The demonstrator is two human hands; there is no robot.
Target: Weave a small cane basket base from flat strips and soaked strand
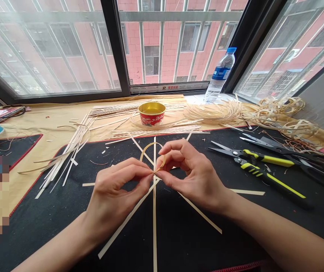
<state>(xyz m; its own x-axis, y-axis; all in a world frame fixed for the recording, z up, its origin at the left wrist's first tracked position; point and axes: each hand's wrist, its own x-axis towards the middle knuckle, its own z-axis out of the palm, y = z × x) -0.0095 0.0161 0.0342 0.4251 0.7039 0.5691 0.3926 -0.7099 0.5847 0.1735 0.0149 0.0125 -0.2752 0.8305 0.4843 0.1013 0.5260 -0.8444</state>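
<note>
Head view: two hands pinch one looped strip

Three long flat strips (154, 211) cross on the black mat (65, 211), their crossing hidden behind the fingers. Left hand (116, 189) and right hand (190, 170), both curled nearly closed, pinch one thin strip loop (147, 148) just above that crossing. One pair of yellow-handled pliers (264, 170) lies right.

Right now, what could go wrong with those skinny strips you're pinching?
The thin strip loop is bent tightly between the left hand and right hand; it might snap or kink. The crossed strips lie loose on the black mat and could slide apart. Strip edges might nick the fingertips.
</note>
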